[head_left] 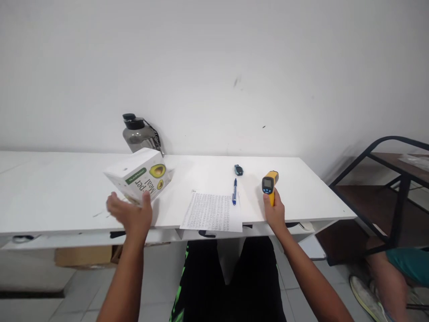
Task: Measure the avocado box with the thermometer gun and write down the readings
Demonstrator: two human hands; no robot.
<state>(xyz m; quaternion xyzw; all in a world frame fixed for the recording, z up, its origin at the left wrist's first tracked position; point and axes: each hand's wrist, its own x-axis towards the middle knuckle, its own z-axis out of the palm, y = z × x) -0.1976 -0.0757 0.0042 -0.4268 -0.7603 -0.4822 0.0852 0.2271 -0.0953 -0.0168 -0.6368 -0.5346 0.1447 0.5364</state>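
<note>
One white table point(201, 174) carries everything we handle, and we take the sheet point(208, 212) at its near edge as our landmark. Left of the sheet, the box point(142, 176) stands tipped at a slant, avocado side towards us; whether a corner touches the table, we cannot tell. Our left hand point(132, 217) is at its near end, fingers loosely spread and thumb against the printed face, though blur hides how firm the hold is. Farther off, beyond the sheet to the left, stands the bottle point(136, 136), untouched. The sheet itself is covered in dense rows of marks too small to read. Right of it, our right hand point(275, 212) is wrapped around the handle of the thermometer point(268, 183); we cannot make out its screen. The pen point(234, 192) lies by the sheet's far right corner, the watch point(238, 170) just beyond that. We judge ourselves midway: box and thermometer are taken up, but the box is not yet flat, and the pen lies unused.
</note>
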